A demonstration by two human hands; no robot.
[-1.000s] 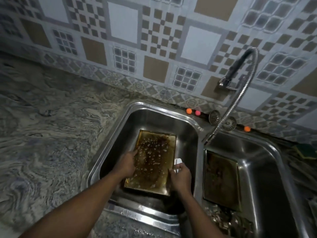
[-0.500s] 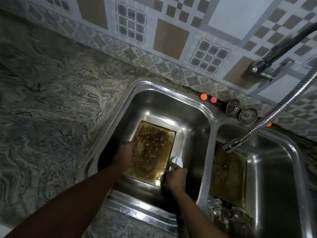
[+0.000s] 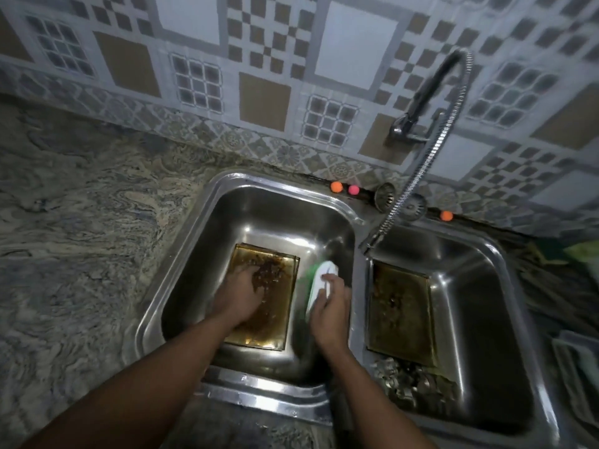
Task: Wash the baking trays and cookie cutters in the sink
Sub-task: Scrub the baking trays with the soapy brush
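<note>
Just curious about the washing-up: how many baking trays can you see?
2: one tray in the left basin under the left hand, another tray in the right basin. More may be hidden.

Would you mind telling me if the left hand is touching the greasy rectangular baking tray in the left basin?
Touching: the head view shows the left hand resting flat on the greasy rectangular baking tray.

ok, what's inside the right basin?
A dirty tray lies flat in the right basin, with a heap of metal cutters at its near end. The basin floor under them is covered; how many cutters, can't tell.
</note>
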